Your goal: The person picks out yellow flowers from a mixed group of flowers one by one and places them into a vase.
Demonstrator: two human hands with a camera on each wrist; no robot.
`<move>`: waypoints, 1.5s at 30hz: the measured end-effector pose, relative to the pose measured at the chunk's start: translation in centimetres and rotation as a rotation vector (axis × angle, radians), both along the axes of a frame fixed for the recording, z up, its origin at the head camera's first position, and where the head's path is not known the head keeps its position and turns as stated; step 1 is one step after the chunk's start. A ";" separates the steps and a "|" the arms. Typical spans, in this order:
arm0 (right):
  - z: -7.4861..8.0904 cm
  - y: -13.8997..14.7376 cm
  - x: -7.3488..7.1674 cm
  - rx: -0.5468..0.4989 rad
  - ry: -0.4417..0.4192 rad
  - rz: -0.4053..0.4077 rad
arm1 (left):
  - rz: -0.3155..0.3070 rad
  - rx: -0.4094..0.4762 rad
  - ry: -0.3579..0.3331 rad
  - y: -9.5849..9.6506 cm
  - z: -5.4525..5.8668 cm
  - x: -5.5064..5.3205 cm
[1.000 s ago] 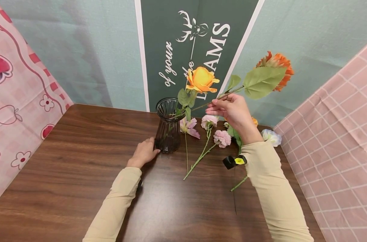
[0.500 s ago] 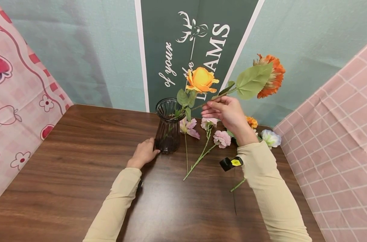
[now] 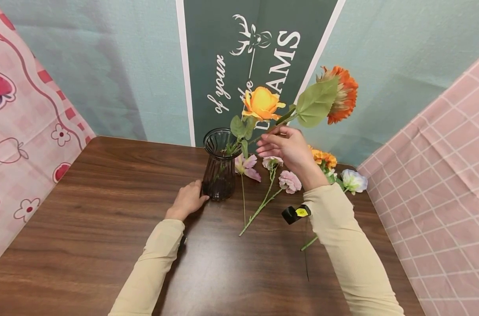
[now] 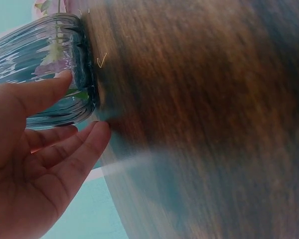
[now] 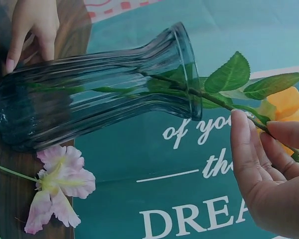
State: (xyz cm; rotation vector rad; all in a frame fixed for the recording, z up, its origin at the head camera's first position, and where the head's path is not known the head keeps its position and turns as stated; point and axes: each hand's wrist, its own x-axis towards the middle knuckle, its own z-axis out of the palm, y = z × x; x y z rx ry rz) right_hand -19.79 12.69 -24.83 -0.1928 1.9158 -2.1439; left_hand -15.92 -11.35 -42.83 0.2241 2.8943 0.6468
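Observation:
A dark ribbed glass vase (image 3: 218, 177) stands upright on the table, with my left hand (image 3: 189, 199) at its base. In the left wrist view the thumb and fingers (image 4: 72, 167) lie on either side of the vase bottom. A yellow-orange rose (image 3: 262, 104) leans out of the mouth, its green stem (image 5: 102, 90) running down inside the glass. My right hand (image 3: 289, 148) pinches the stem of a large orange flower (image 3: 343, 94) with a broad green leaf (image 3: 317, 102). In the right wrist view that brown stem (image 5: 212, 98) passes through the mouth, its end just inside the neck.
Right of the vase lie a pale purple flower (image 3: 247, 166) and a branched stem with pink blooms (image 3: 289, 181). Farther right are an orange bloom (image 3: 324, 158) and a white-blue flower (image 3: 354, 181), partly behind the right arm. A printed cloth backdrop (image 3: 144, 74) hangs behind the table.
My right hand has moved left toward the vase, carrying the orange flower, and its stem has slid into the vase mouth. The left hand and the vase have stayed put.

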 end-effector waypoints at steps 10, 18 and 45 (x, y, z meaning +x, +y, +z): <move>-0.9 -0.8 -0.3 -0.002 0.005 0.018 | 0.005 0.008 -0.010 0.0 0.0 0.0; -1.4 -1.3 -0.5 0.081 -0.021 0.067 | 0.006 0.008 -0.009 0.0 0.1 0.1; -1.9 1.3 0.0 0.330 0.043 0.175 | 0.011 0.022 -0.012 -0.1 0.2 0.0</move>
